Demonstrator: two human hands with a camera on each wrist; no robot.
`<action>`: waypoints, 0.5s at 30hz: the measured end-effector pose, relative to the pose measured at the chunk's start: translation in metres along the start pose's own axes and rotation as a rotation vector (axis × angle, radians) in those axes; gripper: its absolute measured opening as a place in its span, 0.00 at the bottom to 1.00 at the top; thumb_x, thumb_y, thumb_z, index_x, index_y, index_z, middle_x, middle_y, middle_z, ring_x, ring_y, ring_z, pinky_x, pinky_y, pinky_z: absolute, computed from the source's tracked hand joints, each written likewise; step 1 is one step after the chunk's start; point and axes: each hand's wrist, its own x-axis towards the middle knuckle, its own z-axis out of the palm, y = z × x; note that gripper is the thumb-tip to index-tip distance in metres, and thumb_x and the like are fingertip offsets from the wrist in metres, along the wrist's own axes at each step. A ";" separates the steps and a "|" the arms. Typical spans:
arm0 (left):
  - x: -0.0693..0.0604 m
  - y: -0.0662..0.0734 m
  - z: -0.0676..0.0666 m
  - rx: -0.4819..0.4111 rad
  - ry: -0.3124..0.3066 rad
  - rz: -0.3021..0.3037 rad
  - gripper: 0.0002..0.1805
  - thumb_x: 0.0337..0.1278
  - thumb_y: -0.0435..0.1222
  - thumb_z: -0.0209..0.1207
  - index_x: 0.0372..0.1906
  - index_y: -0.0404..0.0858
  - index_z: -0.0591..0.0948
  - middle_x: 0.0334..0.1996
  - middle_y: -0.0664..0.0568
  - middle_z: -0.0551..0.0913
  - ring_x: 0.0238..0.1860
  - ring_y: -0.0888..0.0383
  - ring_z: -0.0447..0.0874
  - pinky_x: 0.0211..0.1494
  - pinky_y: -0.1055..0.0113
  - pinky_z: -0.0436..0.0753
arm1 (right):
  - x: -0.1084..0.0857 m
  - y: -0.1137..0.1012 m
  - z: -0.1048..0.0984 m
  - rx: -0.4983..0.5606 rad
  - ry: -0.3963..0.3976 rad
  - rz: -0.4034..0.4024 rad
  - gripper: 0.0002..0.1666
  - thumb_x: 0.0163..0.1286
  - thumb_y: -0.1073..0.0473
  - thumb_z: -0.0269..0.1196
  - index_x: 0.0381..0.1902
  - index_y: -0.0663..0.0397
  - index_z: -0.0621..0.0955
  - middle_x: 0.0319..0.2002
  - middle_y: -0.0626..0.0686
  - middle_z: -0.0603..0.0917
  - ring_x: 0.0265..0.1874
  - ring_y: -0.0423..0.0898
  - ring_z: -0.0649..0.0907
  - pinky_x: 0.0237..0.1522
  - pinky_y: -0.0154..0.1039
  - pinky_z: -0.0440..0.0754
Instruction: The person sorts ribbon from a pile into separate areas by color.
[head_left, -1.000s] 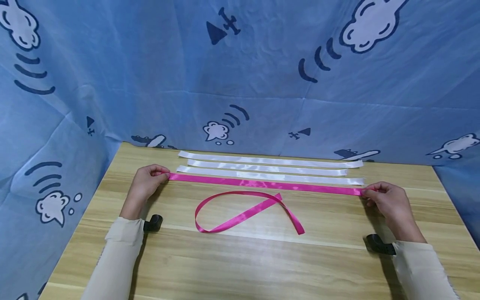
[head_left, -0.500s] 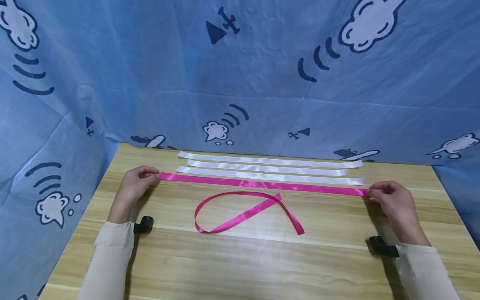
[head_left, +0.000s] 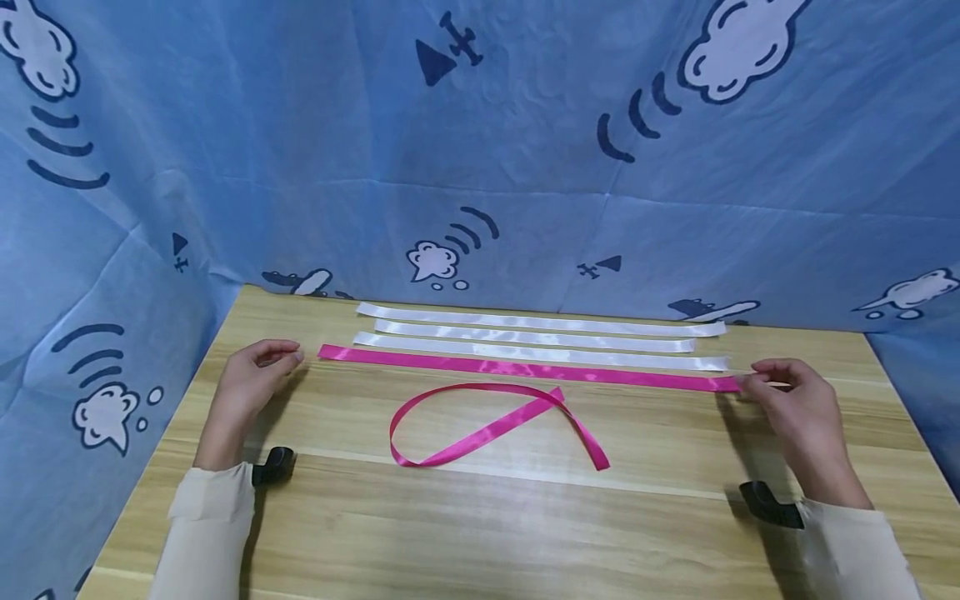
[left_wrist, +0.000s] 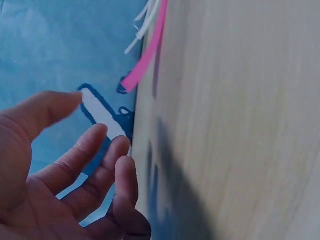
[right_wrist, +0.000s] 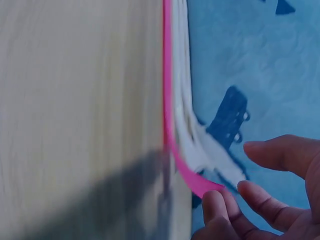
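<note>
A straight pink satin ribbon lies along the table in front of three white ribbons. Beyond its left end, my left hand is apart from it, holding nothing; the left wrist view shows spread fingers and the ribbon's free end. My right hand hovers by the other end. In the right wrist view that pink end curls up by the fingertips, with thumb and fingers apart; whether a finger touches it, I cannot tell. A second pink ribbon lies looped nearer me.
The wooden table reaches back to a blue printed cloth hanging behind it and at its left. Dark wrist mounts stick out from both sleeves above the tabletop.
Both hands pinched the straight pink ribbon's ends and slid outward along it. The left hand has let go and moved left toward me; the right has loosened its fingers. The ribbons lie still.
</note>
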 end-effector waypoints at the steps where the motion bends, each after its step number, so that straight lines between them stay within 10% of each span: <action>1: -0.002 0.001 0.000 0.000 0.005 0.001 0.28 0.74 0.47 0.61 0.67 0.32 0.79 0.61 0.41 0.81 0.46 0.69 0.75 0.44 0.78 0.78 | -0.002 -0.002 0.001 0.016 0.003 -0.018 0.24 0.76 0.51 0.65 0.61 0.59 0.76 0.37 0.32 0.75 0.33 0.33 0.75 0.30 0.30 0.78; 6: -0.013 0.007 -0.001 -0.029 0.024 -0.011 0.32 0.73 0.52 0.61 0.70 0.36 0.77 0.69 0.42 0.76 0.54 0.59 0.73 0.40 0.72 0.76 | -0.008 -0.011 0.006 0.052 0.034 -0.079 0.17 0.74 0.54 0.66 0.55 0.54 0.77 0.36 0.29 0.75 0.34 0.30 0.76 0.30 0.29 0.79; 15: -0.024 0.011 -0.004 -0.014 0.051 0.005 0.36 0.72 0.55 0.61 0.75 0.39 0.73 0.75 0.42 0.71 0.66 0.47 0.71 0.46 0.70 0.74 | -0.008 -0.010 -0.001 -0.019 0.093 -0.023 0.31 0.74 0.50 0.66 0.66 0.62 0.73 0.56 0.53 0.75 0.38 0.32 0.71 0.30 0.26 0.75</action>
